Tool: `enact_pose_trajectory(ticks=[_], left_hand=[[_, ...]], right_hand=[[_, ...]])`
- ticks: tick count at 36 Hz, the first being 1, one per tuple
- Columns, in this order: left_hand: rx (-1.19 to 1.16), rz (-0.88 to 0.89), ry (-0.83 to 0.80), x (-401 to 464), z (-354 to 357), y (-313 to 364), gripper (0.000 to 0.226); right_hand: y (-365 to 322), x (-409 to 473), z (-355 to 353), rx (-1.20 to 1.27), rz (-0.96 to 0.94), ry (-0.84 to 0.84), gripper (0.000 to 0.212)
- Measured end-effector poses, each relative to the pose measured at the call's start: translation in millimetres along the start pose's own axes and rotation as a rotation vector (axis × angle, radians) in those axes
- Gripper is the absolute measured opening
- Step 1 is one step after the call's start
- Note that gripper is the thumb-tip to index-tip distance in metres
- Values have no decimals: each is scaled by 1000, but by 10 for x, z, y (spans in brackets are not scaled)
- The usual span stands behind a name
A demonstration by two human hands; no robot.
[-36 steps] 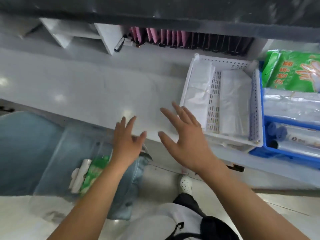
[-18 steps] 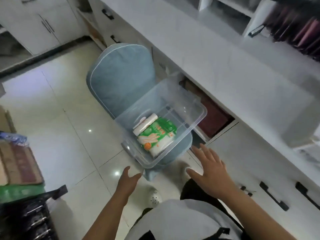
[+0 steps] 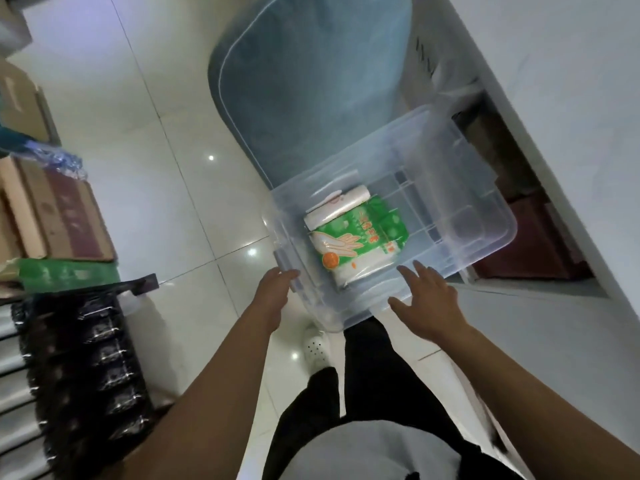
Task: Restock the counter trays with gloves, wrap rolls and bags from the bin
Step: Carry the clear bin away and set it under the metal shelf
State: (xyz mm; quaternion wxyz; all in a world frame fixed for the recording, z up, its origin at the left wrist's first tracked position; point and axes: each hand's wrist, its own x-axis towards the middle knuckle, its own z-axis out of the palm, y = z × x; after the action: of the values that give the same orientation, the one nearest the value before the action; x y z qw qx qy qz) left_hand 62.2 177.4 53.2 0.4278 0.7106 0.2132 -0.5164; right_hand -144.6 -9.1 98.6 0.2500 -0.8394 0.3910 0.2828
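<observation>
A clear plastic bin [image 3: 460, 188] sits on a blue padded chair [image 3: 304, 81] beside the counter. Inside the bin lies a green pack of gloves [image 3: 363, 237]. A white roll of bags [image 3: 334, 209] leans on the pack's far side. My left hand [image 3: 275, 292] is at the bin's near-left handle, fingers curled on it. My right hand [image 3: 427, 299] hovers at the bin's near-right rim, fingers spread, holding nothing. The counter trays are out of view.
The white counter [image 3: 571, 81] runs along the right, with an open cupboard space [image 3: 530, 237] below it. Cardboard boxes [image 3: 59, 216] and a stack of black wrapped packs [image 3: 79, 358] stand on the tiled floor at the left. My shoe [image 3: 317, 348] is under the bin.
My view has swung from the counter trays down to the bin on the chair. Both hands have come up to the bin's near edge, the left one now on its handle.
</observation>
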Motion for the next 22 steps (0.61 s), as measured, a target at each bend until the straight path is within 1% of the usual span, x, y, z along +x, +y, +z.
enact_pose_trajectory(ticks=[1,2,5,7,9,13,16,18,20,22], left_hand=[[-21,-7,15,67,53,54,33],[-39,-8,37,121,91,97,28],[-129,-19,102,229,124,148,39],[-213,-37,74,201,107,154,39],[-291,-58,9,166,90,165,30],[-340,-90,-54,83,44,287,21],[-371,-89,-85,14,-26,348,12],[-380,-85,-79,-32,-102,332,14],[-377,-85,-41,-75,-201,289,16],[-335,-73,10,-106,-339,223,13]], right_hand=[[19,50,-23,-8,3,-8,71],[42,99,-48,-18,8,-17,70],[124,257,-158,-54,30,-41,71],[164,372,-253,-71,44,-48,72],[173,492,-367,-85,54,-39,72],[136,765,-634,-79,58,-18,72],[109,1010,-861,-36,63,19,73],[108,1185,-1003,22,86,53,78],[125,1375,-1111,95,139,93,83],[129,1565,-1184,157,184,140,87]])
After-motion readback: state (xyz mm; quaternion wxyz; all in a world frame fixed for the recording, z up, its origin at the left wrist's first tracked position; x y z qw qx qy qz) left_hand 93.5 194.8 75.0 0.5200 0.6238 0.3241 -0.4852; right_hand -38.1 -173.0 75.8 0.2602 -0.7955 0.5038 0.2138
